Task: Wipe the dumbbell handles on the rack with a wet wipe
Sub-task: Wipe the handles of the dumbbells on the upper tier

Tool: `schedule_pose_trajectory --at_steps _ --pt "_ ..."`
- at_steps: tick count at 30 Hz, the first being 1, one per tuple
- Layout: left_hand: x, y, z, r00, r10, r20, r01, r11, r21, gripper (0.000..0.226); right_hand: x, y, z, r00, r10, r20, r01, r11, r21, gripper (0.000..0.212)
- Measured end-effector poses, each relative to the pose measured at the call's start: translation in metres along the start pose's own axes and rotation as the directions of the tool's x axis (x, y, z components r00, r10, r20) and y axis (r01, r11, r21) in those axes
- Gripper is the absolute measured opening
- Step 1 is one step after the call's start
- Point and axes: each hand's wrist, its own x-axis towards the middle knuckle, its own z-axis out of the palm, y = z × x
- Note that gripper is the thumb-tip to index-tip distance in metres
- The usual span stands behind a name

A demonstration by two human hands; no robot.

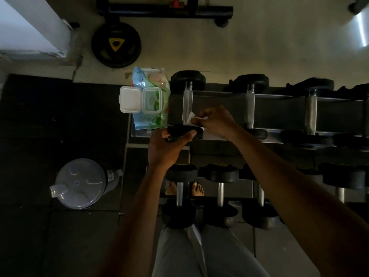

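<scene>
Step in hand: wiping the first handle [187, 104] on the top rack [279, 96] row. Right hand [214, 121] pinches the wipe [190, 118] against the handle's near end; left hand [169, 145] grips the near weight head [184, 131] (steadying, probably). Next: stroke along the handle, then the next dumbbell [250, 108].

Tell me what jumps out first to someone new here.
The wipes pack, lid flipped open, lies bright at the rack's left end. Beside it, the right hand presses a wipe to the first handle while the left hand grips that dumbbell's near head.
</scene>
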Motion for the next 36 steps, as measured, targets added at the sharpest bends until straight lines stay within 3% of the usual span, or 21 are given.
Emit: schedule_pose_trajectory --at_steps 5,7,14,17,20,28,30,32,34,36 --pt "-0.004 0.007 0.000 1.000 0.014 0.018 -0.014 1.000 -0.019 0.019 -0.002 0.000 0.002 0.994 0.087 0.064 -0.091 0.994 0.055 0.019" --pt "-0.008 0.011 0.000 0.999 0.023 0.026 -0.023 0.999 -0.030 0.023 -0.005 -0.002 -0.001 0.985 0.137 0.107 -0.149 0.982 0.118 0.014" --pt "-0.002 0.003 0.000 0.999 0.045 0.009 -0.044 0.998 -0.044 0.021 0.011 -0.011 0.001 0.928 0.364 0.082 -0.362 0.824 0.436 0.026" --pt "0.000 -0.002 0.001 0.999 0.033 -0.001 -0.033 0.998 -0.047 0.028 0.026 -0.022 -0.002 0.918 0.392 0.055 -0.348 0.732 0.586 0.034" --pt "0.001 -0.004 0.002 0.999 0.039 -0.011 -0.039 0.998 -0.039 0.036 0.041 -0.031 -0.004 0.893 0.450 0.009 -0.355 0.694 0.626 0.039" --pt "0.001 -0.002 0.002 1.000 -0.004 0.001 0.004 0.999 -0.042 0.032 0.043 -0.038 -0.007 0.884 0.459 -0.092 -0.307 0.717 0.626 0.034" --pt "0.001 -0.006 0.004 1.000 -0.014 -0.011 0.013 0.999 -0.042 0.041 0.039 -0.035 -0.006 0.917 0.302 -0.262 -0.138 0.854 0.502 0.019" --pt "0.002 -0.010 0.005 0.999 -0.023 -0.040 0.021 0.999 -0.040 0.061 0.037 -0.035 -0.010 0.906 -0.031 -0.423 0.101 0.984 0.145 0.015" --pt "0.004 -0.014 0.007 0.997 -0.044 -0.068 0.041 0.998 -0.044 0.076 0.039 -0.038 -0.013 0.849 -0.310 -0.427 0.222 0.944 -0.244 0.025" --pt "0.002 -0.014 0.008 0.996 -0.041 -0.075 0.037 0.998 -0.051 0.079 0.043 -0.047 -0.018 0.828 -0.445 -0.343 0.237 0.830 -0.504 0.028"
